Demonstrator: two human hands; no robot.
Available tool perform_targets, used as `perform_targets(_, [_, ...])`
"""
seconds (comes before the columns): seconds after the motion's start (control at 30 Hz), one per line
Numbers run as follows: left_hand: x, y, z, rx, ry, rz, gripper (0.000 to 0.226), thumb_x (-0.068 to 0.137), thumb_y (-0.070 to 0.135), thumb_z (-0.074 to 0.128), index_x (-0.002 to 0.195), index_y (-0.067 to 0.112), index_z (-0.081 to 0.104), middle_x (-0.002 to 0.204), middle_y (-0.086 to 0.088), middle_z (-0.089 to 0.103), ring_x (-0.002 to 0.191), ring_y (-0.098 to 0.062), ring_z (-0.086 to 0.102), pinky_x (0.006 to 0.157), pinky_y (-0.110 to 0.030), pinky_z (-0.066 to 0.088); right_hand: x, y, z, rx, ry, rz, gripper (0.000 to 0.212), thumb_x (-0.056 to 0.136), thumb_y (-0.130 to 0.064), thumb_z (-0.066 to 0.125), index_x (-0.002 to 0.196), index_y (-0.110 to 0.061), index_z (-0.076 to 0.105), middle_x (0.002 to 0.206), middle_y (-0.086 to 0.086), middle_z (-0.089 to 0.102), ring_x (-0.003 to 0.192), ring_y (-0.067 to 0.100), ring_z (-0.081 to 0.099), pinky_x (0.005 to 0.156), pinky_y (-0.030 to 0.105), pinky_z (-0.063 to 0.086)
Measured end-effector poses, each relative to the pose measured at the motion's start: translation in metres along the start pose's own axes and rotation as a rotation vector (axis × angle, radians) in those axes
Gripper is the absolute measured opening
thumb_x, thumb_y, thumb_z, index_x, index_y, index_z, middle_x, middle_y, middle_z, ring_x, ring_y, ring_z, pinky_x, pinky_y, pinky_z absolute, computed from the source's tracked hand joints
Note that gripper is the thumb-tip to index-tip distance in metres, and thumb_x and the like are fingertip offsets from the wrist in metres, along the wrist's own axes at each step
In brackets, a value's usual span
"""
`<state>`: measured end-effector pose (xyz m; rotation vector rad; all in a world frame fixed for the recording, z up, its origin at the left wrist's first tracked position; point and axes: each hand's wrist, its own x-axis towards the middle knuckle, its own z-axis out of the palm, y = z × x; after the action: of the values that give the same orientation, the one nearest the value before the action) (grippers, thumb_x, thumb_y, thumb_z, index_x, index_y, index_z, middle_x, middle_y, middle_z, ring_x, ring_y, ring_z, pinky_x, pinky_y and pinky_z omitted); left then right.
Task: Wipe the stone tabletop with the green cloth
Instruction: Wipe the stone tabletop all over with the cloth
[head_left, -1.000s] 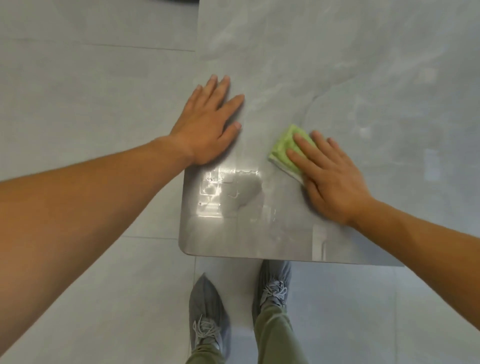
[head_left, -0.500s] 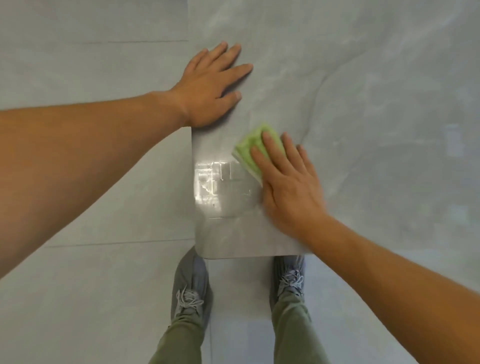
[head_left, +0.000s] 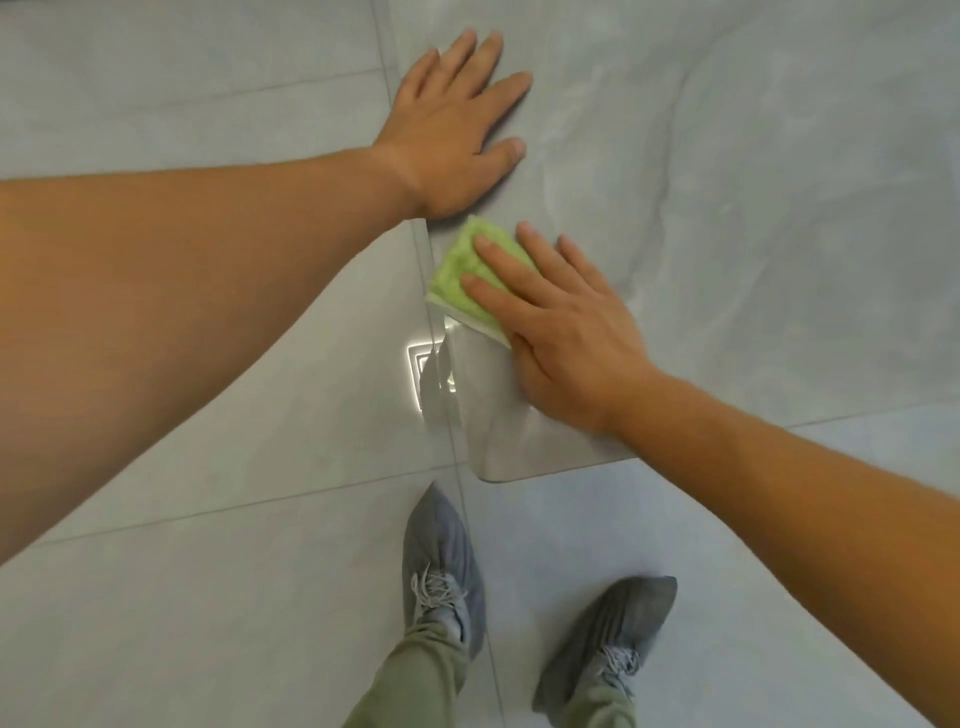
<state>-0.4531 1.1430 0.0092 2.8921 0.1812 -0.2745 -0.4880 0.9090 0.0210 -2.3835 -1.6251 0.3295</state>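
Observation:
The grey stone tabletop (head_left: 727, 208) fills the upper right, with its rounded near-left corner low in the middle of the view. A folded green cloth (head_left: 460, 270) lies right at the table's left edge. My right hand (head_left: 561, 327) presses flat on the cloth with straight fingers, covering its right half. My left hand (head_left: 457, 119) rests flat on the tabletop just beyond the cloth, fingers spread, close to the same left edge.
Grey floor tiles (head_left: 208, 571) surround the table on the left and near side. My two feet in grey shoes (head_left: 441, 566) stand on the floor just below the table's near edge. A bright light reflection (head_left: 431, 374) shines beside the table's left edge.
My right hand has slid the cloth leftwards across the stone to the table's left edge. My left hand stays flat on the table. My right foot has stepped to the right.

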Motion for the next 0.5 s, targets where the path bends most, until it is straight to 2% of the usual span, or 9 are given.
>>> perform_targets(0.03, [0.0, 0.001, 0.0, -0.002, 0.004, -0.008, 0.069, 0.094, 0.057, 0.026, 0.157, 0.03, 0.02, 0.168, -0.006, 0.002, 0.154, -0.024, -0.005, 0.123, -0.044, -0.004, -0.004, -0.007, 0.005, 0.008, 0.013, 0.002, 0.059, 0.094, -0.015, 0.047, 0.151, -0.026, 0.038, 0.163, -0.002, 0.024, 0.151, 0.034, 0.015, 0.122, 0.052, 0.012])
perform_targets(0.13, [0.002, 0.01, 0.003, 0.011, 0.002, -0.032, 0.068, 0.094, 0.053, 0.026, 0.156, 0.027, 0.019, 0.168, -0.008, 0.001, 0.154, -0.027, -0.006, 0.123, -0.046, -0.005, -0.052, -0.005, 0.011, -0.04, -0.072, -0.227, 0.057, 0.097, -0.018, 0.043, 0.153, -0.025, 0.034, 0.164, 0.0, 0.021, 0.152, 0.033, 0.009, 0.121, 0.053, 0.013])
perform_targets(0.2, [0.002, 0.017, 0.003, 0.018, 0.009, -0.058, 0.066, 0.095, 0.048, 0.024, 0.156, 0.024, 0.017, 0.168, -0.011, 0.0, 0.154, -0.029, -0.007, 0.123, -0.048, -0.006, -0.082, 0.015, 0.001, -0.042, -0.109, -0.276, 0.055, 0.099, -0.021, 0.042, 0.153, -0.024, 0.033, 0.164, 0.001, 0.02, 0.152, 0.033, 0.009, 0.121, 0.054, 0.015])
perform_targets(0.27, [-0.002, 0.024, 0.003, 0.008, 0.02, -0.085, 0.064, 0.096, 0.043, 0.024, 0.156, 0.023, 0.017, 0.167, -0.012, 0.0, 0.154, -0.031, -0.007, 0.123, -0.05, -0.007, -0.098, 0.041, -0.007, -0.061, -0.08, -0.14, 0.055, 0.097, -0.021, 0.043, 0.152, -0.022, 0.035, 0.163, 0.004, 0.022, 0.151, 0.035, 0.013, 0.12, 0.055, 0.017])
perform_targets(0.37, [-0.009, 0.037, 0.006, -0.016, 0.019, -0.051, 0.061, 0.095, 0.039, 0.027, 0.154, 0.024, 0.022, 0.167, -0.013, 0.004, 0.154, -0.031, -0.004, 0.122, -0.053, -0.007, -0.104, 0.07, -0.019, -0.02, 0.083, 0.306, 0.058, 0.093, -0.018, 0.041, 0.151, -0.021, 0.038, 0.161, 0.006, 0.026, 0.149, 0.038, 0.02, 0.12, 0.054, 0.016])
perform_targets(0.43, [-0.013, 0.043, 0.006, -0.038, 0.028, -0.033, 0.058, 0.095, 0.036, 0.029, 0.152, 0.025, 0.028, 0.166, -0.012, 0.01, 0.154, -0.031, 0.001, 0.122, -0.053, -0.006, -0.094, 0.052, -0.016, 0.029, 0.189, 0.563, 0.061, 0.09, -0.018, 0.039, 0.151, -0.02, 0.038, 0.162, 0.007, 0.025, 0.149, 0.039, 0.02, 0.12, 0.055, 0.016])
perform_targets(0.47, [-0.014, 0.044, 0.005, -0.051, 0.033, -0.043, 0.057, 0.095, 0.035, 0.031, 0.151, 0.025, 0.03, 0.166, -0.012, 0.012, 0.153, -0.031, 0.002, 0.122, -0.053, -0.005, -0.09, 0.035, -0.009, 0.038, 0.195, 0.591, 0.064, 0.087, -0.017, 0.042, 0.151, -0.019, 0.038, 0.163, 0.008, 0.023, 0.149, 0.04, 0.019, 0.12, 0.055, 0.017])
perform_targets(0.5, [-0.015, 0.046, 0.005, -0.063, 0.035, -0.058, 0.056, 0.095, 0.035, 0.032, 0.151, 0.026, 0.031, 0.166, -0.011, 0.012, 0.153, -0.031, 0.003, 0.122, -0.053, -0.005, -0.09, 0.016, -0.001, 0.034, 0.158, 0.527, 0.067, 0.086, -0.016, 0.045, 0.152, -0.02, 0.036, 0.163, 0.008, 0.021, 0.149, 0.04, 0.017, 0.12, 0.055, 0.018])
